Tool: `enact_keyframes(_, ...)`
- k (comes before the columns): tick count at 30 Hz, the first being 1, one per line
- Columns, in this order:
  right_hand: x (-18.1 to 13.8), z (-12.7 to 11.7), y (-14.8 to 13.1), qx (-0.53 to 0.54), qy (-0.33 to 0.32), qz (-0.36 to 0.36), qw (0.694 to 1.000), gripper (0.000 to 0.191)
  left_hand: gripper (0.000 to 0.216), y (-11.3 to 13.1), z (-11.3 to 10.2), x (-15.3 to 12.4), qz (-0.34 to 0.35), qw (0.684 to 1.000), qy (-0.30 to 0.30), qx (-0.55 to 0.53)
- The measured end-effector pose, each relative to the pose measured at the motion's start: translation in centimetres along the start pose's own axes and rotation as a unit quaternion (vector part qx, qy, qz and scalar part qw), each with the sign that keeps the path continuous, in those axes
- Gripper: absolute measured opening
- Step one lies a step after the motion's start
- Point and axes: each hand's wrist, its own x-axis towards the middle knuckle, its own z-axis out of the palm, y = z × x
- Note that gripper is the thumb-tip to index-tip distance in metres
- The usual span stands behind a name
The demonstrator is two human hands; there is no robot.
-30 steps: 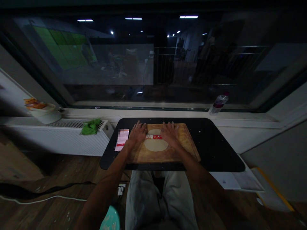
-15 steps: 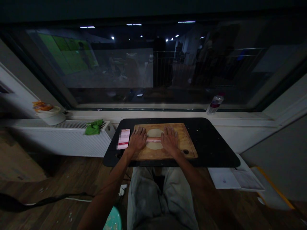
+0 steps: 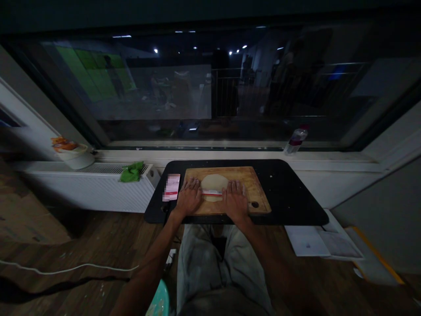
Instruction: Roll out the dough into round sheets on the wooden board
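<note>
A round flat piece of pale dough [image 3: 214,181] lies on a wooden cutting board [image 3: 253,186] on a black table [image 3: 289,193]. A red-and-white cylinder [image 3: 212,192] lies across the near part of the dough. My left hand [image 3: 188,197] presses flat on its left end, fingers stretched forward. My right hand [image 3: 234,200] presses flat on its right end the same way. Both ends of the cylinder are hidden under my palms.
A pink-and-white packet [image 3: 172,187] lies on the table left of the board. A green cloth [image 3: 132,172] and a white bowl [image 3: 75,156] sit on the radiator at left. A plastic bottle [image 3: 295,141] stands on the sill. Papers [image 3: 320,245] lie on the floor at right.
My hands and the cylinder have rolled back toward me, from the middle of the dough to its near edge. More of the dough shows beyond the cylinder.
</note>
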Motion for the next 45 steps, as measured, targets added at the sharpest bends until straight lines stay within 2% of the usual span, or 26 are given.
enact_keyframes(13,-2.3,0.3,0.6,0.0,0.044,-0.028,0.999,0.06,0.055,0.3,-0.8,-1.5,0.013,1.0,0.019,-0.017)
enact_keyframes(25,-3.3,-0.6,1.0,0.024,0.026,-0.047,0.998,0.055,0.055,0.5,-0.9,-2.6,0.016,0.999,0.045,-0.024)
enact_keyframes(29,-2.0,-0.6,1.6,0.021,0.0,-0.065,0.998,0.057,0.055,0.9,-0.7,-2.3,-0.003,0.998,0.054,-0.02)
enact_keyframes(36,2.0,-0.6,2.9,0.019,-0.045,-0.107,0.993,0.055,0.055,1.8,-0.4,-2.0,-0.043,0.996,0.073,-0.013)
enact_keyframes(41,4.3,-0.2,2.6,0.02,-0.056,-0.105,0.993,0.054,0.057,2.2,-0.4,-1.5,-0.082,0.995,0.053,-0.011)
enact_keyframes(45,5.4,0.3,2.2,0.021,-0.052,-0.089,0.994,0.053,0.057,2.3,-0.5,-0.6,-0.093,0.994,0.065,-0.005)
